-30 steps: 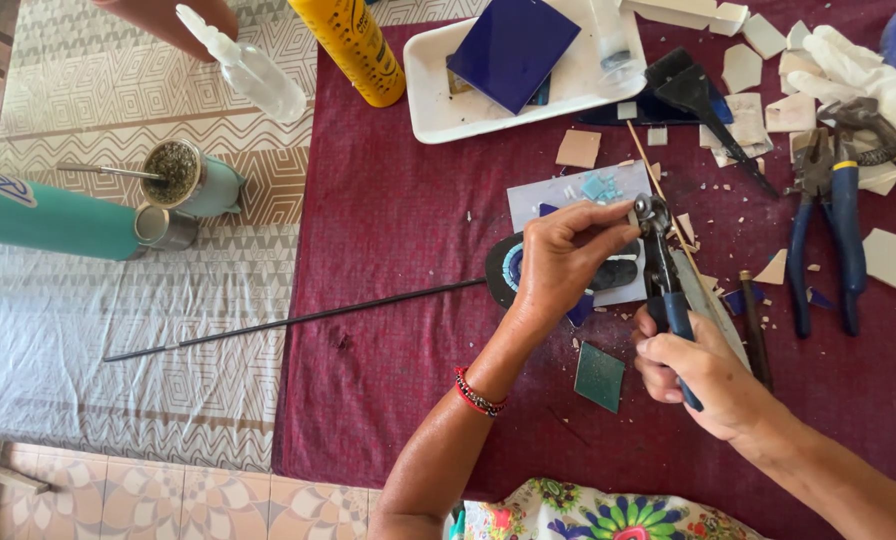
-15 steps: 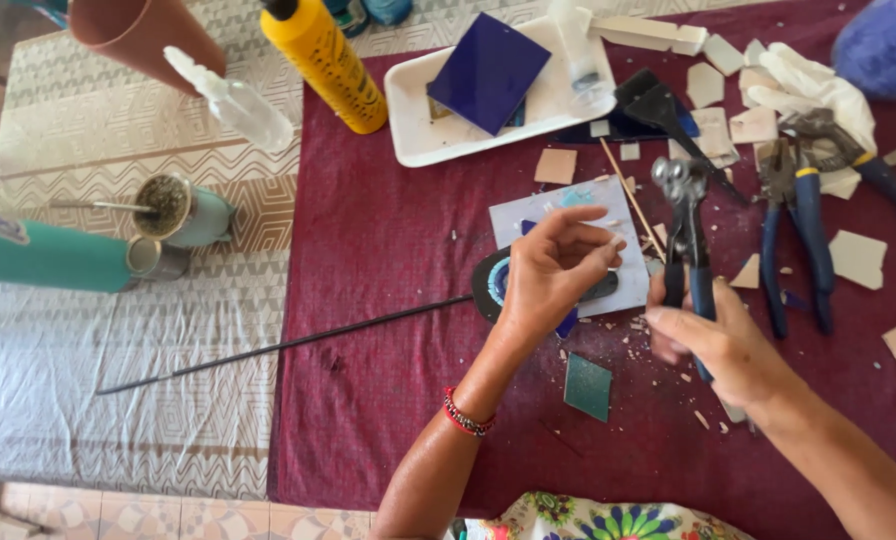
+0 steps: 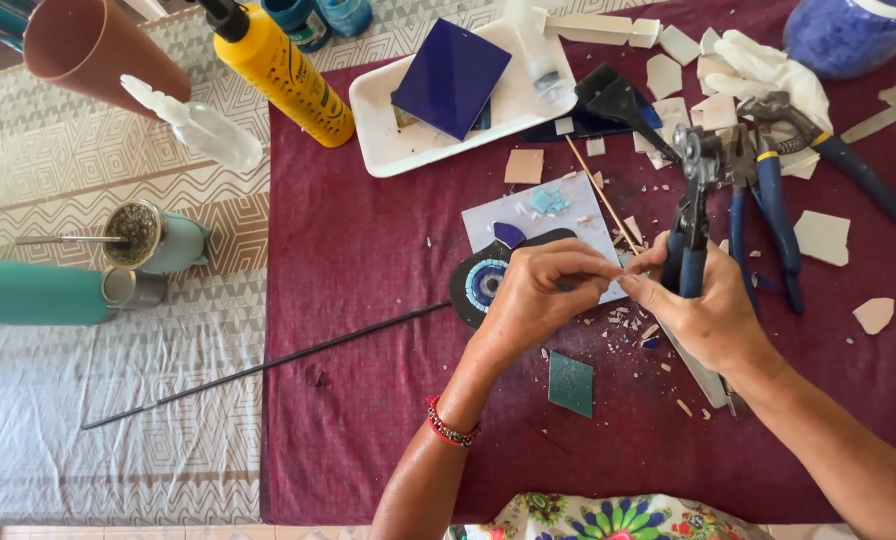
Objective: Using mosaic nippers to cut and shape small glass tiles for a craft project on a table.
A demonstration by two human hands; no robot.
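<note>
Just right of the frame's centre, the left hand (image 3: 533,295) pinches a tiny tile chip (image 3: 618,279) between thumb and forefinger, right above the round mosaic piece (image 3: 483,283). The right hand (image 3: 703,310) meets it fingertip to fingertip while its palm wraps the blue handles of the tile nippers (image 3: 690,215), whose head points to the top of the frame.

The mosaic piece looks partly laid: a ring of pale and blue bits sits around its middle, while its dark outer rim is still bare. Crumbs and offcuts (image 3: 633,322) lie below the hands, so cutting appears well under way. A small green square tile (image 3: 571,382) lies untouched lower down.

Outward: a white tray (image 3: 388,150) with a dark blue tile (image 3: 451,77) at upper centre, a yellow bottle (image 3: 283,72) with a black cap to its left, and a teal cylinder (image 3: 33,292) at the left edge of the table (image 3: 368,250).
</note>
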